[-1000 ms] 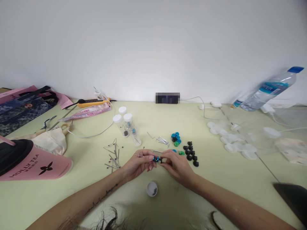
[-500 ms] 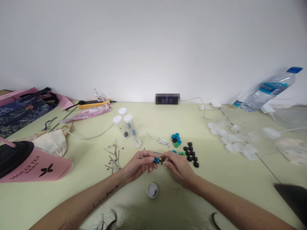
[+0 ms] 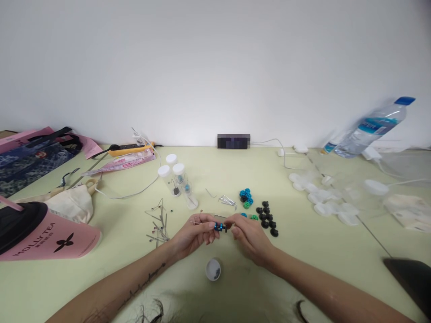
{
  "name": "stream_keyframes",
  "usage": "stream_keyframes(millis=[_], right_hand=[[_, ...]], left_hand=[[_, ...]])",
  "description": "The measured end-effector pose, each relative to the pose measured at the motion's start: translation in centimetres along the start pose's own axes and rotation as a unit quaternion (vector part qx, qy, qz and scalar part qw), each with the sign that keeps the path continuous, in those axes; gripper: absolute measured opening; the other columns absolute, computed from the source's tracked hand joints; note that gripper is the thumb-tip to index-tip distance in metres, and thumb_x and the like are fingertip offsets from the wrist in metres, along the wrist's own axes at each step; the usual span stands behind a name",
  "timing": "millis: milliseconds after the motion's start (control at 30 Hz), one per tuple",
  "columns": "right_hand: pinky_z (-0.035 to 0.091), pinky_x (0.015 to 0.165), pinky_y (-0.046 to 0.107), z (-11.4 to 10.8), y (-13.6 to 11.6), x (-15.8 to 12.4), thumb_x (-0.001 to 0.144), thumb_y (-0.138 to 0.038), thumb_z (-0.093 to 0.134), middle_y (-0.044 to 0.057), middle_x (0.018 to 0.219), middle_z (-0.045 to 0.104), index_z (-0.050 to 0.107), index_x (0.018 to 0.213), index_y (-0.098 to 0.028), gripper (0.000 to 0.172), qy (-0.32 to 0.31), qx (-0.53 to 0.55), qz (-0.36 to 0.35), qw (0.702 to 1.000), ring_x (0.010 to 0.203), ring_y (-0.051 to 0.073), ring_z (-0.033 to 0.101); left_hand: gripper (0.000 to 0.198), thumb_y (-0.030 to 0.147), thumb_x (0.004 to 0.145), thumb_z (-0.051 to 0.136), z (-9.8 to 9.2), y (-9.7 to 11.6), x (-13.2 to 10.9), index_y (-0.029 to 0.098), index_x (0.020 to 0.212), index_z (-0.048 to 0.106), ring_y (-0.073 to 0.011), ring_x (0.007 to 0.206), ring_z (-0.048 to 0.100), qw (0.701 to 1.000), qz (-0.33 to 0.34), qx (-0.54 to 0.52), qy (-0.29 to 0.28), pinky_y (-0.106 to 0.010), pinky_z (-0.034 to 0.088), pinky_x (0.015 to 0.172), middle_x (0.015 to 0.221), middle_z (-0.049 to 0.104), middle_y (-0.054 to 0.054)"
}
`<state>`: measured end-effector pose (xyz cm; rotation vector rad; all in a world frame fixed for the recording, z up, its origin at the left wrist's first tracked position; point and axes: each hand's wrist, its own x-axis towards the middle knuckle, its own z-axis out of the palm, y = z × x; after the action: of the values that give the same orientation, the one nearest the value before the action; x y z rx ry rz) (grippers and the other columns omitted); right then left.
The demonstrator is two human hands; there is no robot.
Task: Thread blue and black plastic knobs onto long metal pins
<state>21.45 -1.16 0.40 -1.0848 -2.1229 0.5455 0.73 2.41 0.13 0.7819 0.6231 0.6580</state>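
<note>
My left hand (image 3: 193, 235) is closed, pinching a small blue and black cylindrical part (image 3: 220, 227) between thumb and fingers. A thin pale rod juts out to the left of that hand. Close on the right, my right hand (image 3: 252, 237) has its fingers bent together at the part's black end. A thin metal hex key (image 3: 220, 216) shows at its fingertips, partly hidden by them. Below both hands stands a small white cup (image 3: 213, 270) with small dark pieces inside. More hex keys (image 3: 228, 202) lie just beyond the hands.
Blue knobs (image 3: 246, 194), green knobs (image 3: 254, 217) and black knobs (image 3: 266, 218) sit right of centre. Metal rods (image 3: 158, 226) are scattered at left, near clear white-capped tubes (image 3: 178, 179). A pink cup (image 3: 70, 237), clear plastic containers (image 3: 319, 197) and a water bottle (image 3: 373, 128) flank the work area.
Both hands keep nearly the same grip on the small part. The whole view has shifted slightly; nothing on the table has visibly been moved.
</note>
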Motion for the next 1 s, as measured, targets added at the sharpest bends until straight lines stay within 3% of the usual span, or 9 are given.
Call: stream_keyframes(millis=[200, 367, 500, 633, 767, 833, 1000], right_hand=[[0.038, 0.057, 0.025, 0.04, -0.27, 0.15, 0.097, -0.032, 0.039, 0.002, 0.069, 0.059, 0.056, 0.082, -0.019, 0.027, -0.018, -0.013, -0.012, 1.000, 0.063, 0.015, 0.054], [0.041, 0.057, 0.024, 0.16, -0.20, 0.05, 0.094, -0.027, 0.049, 0.002, 0.075, 0.060, 0.057, 0.099, -0.019, 0.013, -0.014, -0.004, -0.020, 1.000, 0.061, 0.013, 0.055], [0.044, 0.057, 0.024, 0.40, 0.19, 0.03, 0.093, -0.024, 0.050, 0.004, 0.085, 0.063, 0.055, 0.111, -0.021, 0.019, 0.003, 0.006, -0.027, 1.000, 0.064, 0.013, 0.057], [0.045, 0.061, 0.025, 0.67, 0.47, -0.05, 0.094, -0.020, 0.047, 0.005, 0.094, 0.065, 0.054, 0.114, -0.024, 0.021, 0.020, 0.010, -0.032, 0.999, 0.079, 0.016, 0.061], [0.045, 0.059, 0.024, 0.46, 0.20, -0.12, 0.092, -0.024, 0.052, 0.004, 0.093, 0.064, 0.050, 0.114, -0.021, 0.022, 0.017, 0.010, -0.013, 1.000, 0.063, 0.012, 0.058], [0.044, 0.058, 0.024, 0.24, -0.01, -0.10, 0.092, -0.027, 0.052, 0.004, 0.090, 0.064, 0.049, 0.113, -0.019, 0.022, 0.010, 0.008, 0.000, 1.000, 0.057, 0.011, 0.056], [0.040, 0.059, 0.025, 0.07, -0.15, 0.06, 0.095, -0.028, 0.047, 0.002, 0.077, 0.063, 0.055, 0.091, -0.019, 0.012, -0.006, -0.002, 0.010, 1.000, 0.064, 0.014, 0.058]], left_hand=[[0.019, 0.025, 0.076, 0.071, 0.09, -0.01, 0.02, 0.007, 0.084, 0.069, -0.0064, 0.048, 0.055, 1.000, 0.000, 0.001, -0.017, -0.014, 0.039, 0.044, 0.065, 0.067, -0.007], [0.017, 0.023, 0.077, 0.070, -0.11, -0.03, 0.04, 0.007, 0.084, 0.069, -0.0062, 0.049, 0.055, 1.000, -0.003, -0.005, -0.017, -0.013, 0.040, 0.044, 0.065, 0.067, -0.007], [0.018, 0.023, 0.078, 0.070, -0.23, -0.05, 0.07, 0.007, 0.084, 0.068, -0.0056, 0.049, 0.056, 1.000, 0.000, -0.008, -0.010, -0.014, 0.042, 0.046, 0.067, 0.068, -0.007], [0.017, 0.023, 0.078, 0.069, -0.17, 0.02, 0.08, 0.007, 0.084, 0.068, -0.0054, 0.048, 0.055, 1.000, 0.001, -0.010, -0.010, -0.014, 0.042, 0.046, 0.067, 0.068, -0.007], [0.017, 0.022, 0.080, 0.068, -0.03, 0.11, 0.02, 0.007, 0.087, 0.068, -0.0049, 0.049, 0.055, 1.000, 0.002, -0.011, -0.012, -0.013, 0.043, 0.047, 0.068, 0.068, -0.007], [0.017, 0.021, 0.080, 0.067, 0.01, 0.13, -0.01, 0.006, 0.089, 0.068, -0.0049, 0.049, 0.055, 1.000, 0.001, -0.010, -0.015, -0.013, 0.043, 0.048, 0.068, 0.068, -0.007], [0.014, 0.021, 0.080, 0.068, -0.03, 0.01, -0.02, 0.007, 0.083, 0.067, -0.0060, 0.050, 0.056, 1.000, 0.003, -0.005, -0.022, -0.014, 0.043, 0.047, 0.068, 0.067, -0.007]])
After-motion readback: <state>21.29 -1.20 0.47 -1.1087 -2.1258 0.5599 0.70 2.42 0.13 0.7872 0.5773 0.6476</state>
